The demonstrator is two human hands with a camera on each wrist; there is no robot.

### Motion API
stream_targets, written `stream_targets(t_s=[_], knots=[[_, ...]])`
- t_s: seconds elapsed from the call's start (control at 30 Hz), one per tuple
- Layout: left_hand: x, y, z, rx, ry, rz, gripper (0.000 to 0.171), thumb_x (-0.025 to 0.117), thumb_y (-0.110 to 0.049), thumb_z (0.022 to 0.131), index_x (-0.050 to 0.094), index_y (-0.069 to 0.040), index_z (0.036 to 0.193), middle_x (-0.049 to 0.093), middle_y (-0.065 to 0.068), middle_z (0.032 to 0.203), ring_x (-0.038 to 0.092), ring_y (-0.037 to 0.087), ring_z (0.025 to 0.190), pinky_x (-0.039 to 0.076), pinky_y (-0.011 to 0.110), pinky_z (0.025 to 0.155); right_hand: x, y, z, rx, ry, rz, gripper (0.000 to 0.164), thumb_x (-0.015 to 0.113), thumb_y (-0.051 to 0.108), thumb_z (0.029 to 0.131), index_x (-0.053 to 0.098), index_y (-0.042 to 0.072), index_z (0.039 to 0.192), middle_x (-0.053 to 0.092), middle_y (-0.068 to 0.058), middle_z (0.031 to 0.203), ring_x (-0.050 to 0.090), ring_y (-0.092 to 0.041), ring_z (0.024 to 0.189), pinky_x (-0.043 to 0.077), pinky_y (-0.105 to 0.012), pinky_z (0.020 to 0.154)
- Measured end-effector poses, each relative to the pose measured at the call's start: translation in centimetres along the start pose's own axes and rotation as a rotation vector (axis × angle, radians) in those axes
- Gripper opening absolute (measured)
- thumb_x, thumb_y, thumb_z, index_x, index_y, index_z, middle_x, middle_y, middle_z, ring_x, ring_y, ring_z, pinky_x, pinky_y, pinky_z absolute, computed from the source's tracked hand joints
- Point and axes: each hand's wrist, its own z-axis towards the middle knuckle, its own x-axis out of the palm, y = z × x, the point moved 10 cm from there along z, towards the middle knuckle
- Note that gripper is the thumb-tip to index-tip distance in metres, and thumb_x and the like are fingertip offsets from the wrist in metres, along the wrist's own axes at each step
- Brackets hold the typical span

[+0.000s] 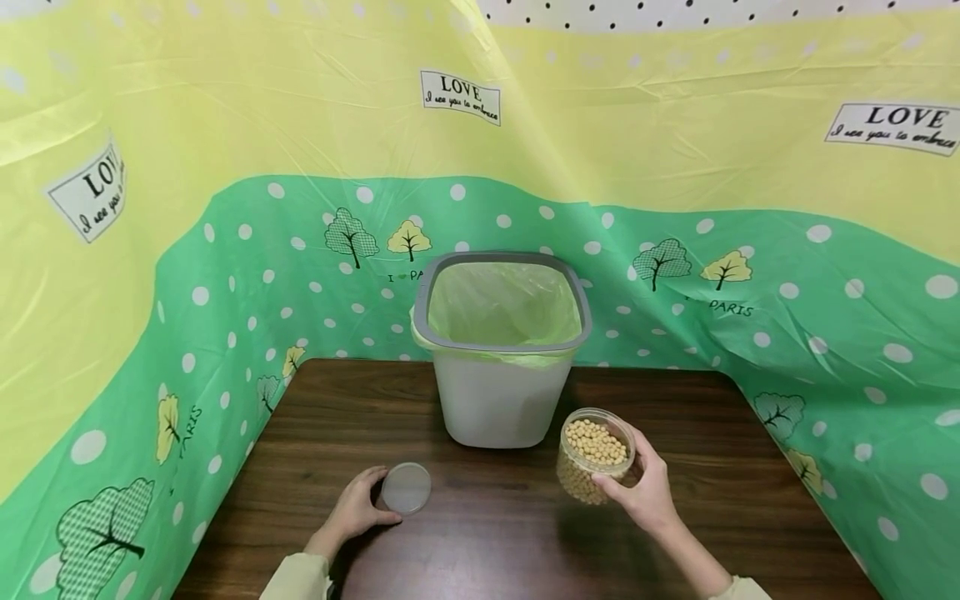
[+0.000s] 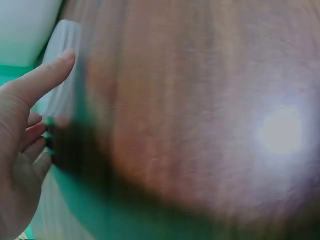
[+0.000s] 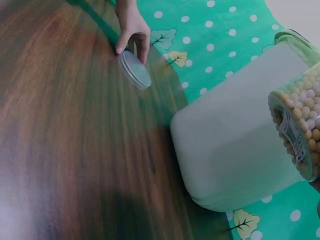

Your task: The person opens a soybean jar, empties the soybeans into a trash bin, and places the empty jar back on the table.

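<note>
In the head view my right hand (image 1: 647,493) grips a clear jar (image 1: 573,475) of soybeans (image 1: 596,442) round its side, thumb in front. The jar is open at the top, tilted a little, and held above the table in front of a bin. My left hand (image 1: 360,504) holds a round translucent lid (image 1: 407,488) by its left edge, between thumb and fingers, low at the tabletop. From the right wrist view, the jar's base (image 3: 295,135) shows a label. The left wrist view has the lid (image 2: 62,67) edge-on behind my thumb.
A light grey bin (image 1: 502,400) with a darker grey rim (image 1: 510,344) and a green liner bag (image 1: 502,300) stands at the back middle of the dark wooden table (image 1: 465,542). Green and yellow patterned sheeting (image 1: 675,333) hangs behind the table and along both sides.
</note>
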Motion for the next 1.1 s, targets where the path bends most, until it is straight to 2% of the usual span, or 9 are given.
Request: stream_targets(t_s=[0.2, 0.3, 0.4, 0.57, 0.83, 0.93, 1.1], knots=[[-1.6, -0.6, 0.8, -0.037, 0.022, -0.031, 0.079, 0.084, -0.032, 0.058, 0.054, 0.011, 0.117, 0.05, 0.024, 0.125, 0.047, 0.039, 0.115, 0.039, 0.049, 0.092, -1.1, 0.4, 0.5, 0.002, -0.012, -0.013, 0.071, 0.071, -0.016, 0.059, 0.045, -0.01, 0.125, 0.055, 0.001, 0.116, 0.055, 0.0, 0.097, 0.045, -0.009, 0.073], [-3.1, -1.1, 1.6, -0.043, -0.001, -0.043, 0.078, 0.079, -0.037, 0.065, 0.051, 0.01, 0.122, 0.044, 0.024, 0.131, 0.043, 0.039, 0.118, 0.037, 0.05, 0.094, -1.5, 0.5, 0.5, 0.006, -0.032, -0.012, 0.07, 0.069, -0.019, 0.058, 0.045, -0.013, 0.123, 0.057, -0.002, 0.115, 0.056, 0.001, 0.095, 0.046, -0.009, 0.071], [-5.1, -2.4, 2.7, -0.012, -0.049, -0.026, 0.08, 0.074, -0.042, 0.07, 0.047, 0.008, 0.126, 0.038, 0.023, 0.136, 0.038, 0.04, 0.122, 0.034, 0.052, 0.097, -1.7, 0.6, 0.5, 0.004, -0.053, -0.018, 0.069, 0.068, -0.02, 0.055, 0.046, -0.016, 0.12, 0.058, -0.006, 0.112, 0.057, 0.0, 0.092, 0.045, -0.009, 0.071], [-9.1, -6.3, 5.4, 0.076, -0.07, 0.059, 0.087, 0.066, -0.05, 0.076, 0.035, 0.005, 0.136, 0.027, 0.02, 0.144, 0.027, 0.038, 0.13, 0.027, 0.053, 0.101, -1.8, 0.5, 0.2, 0.008, -0.037, -0.029, 0.07, 0.069, -0.02, 0.055, 0.046, -0.014, 0.121, 0.059, -0.002, 0.111, 0.057, 0.0, 0.092, 0.045, -0.009, 0.07], [-14.8, -14.1, 11.1, 0.183, -0.031, 0.118, 0.094, 0.057, -0.061, 0.078, 0.018, -0.007, 0.145, 0.012, 0.009, 0.151, 0.013, 0.028, 0.137, 0.02, 0.051, 0.106, -1.7, 0.2, -0.3, 0.009, 0.002, -0.017, 0.073, 0.07, -0.021, 0.056, 0.044, -0.013, 0.124, 0.056, -0.008, 0.115, 0.054, -0.002, 0.1, 0.043, -0.009, 0.077], [-15.9, -16.6, 12.9, 0.225, -0.016, 0.161, 0.095, 0.054, -0.064, 0.078, 0.016, -0.009, 0.146, 0.01, 0.007, 0.152, 0.011, 0.025, 0.138, 0.021, 0.05, 0.106, -1.7, 0.4, -0.3, 0.0, 0.01, -0.019, 0.074, 0.07, -0.02, 0.056, 0.044, -0.012, 0.125, 0.056, -0.01, 0.115, 0.054, -0.003, 0.101, 0.043, -0.009, 0.077], [-16.3, -20.0, 14.8, 0.327, 0.004, 0.317, 0.093, 0.051, -0.061, 0.081, 0.017, -0.003, 0.145, 0.013, 0.012, 0.151, 0.01, 0.025, 0.138, 0.018, 0.043, 0.109, -1.6, 0.9, -0.2, -0.017, 0.018, -0.028, 0.074, 0.071, -0.019, 0.056, 0.045, -0.012, 0.124, 0.056, -0.011, 0.114, 0.054, -0.003, 0.1, 0.043, -0.009, 0.077]])
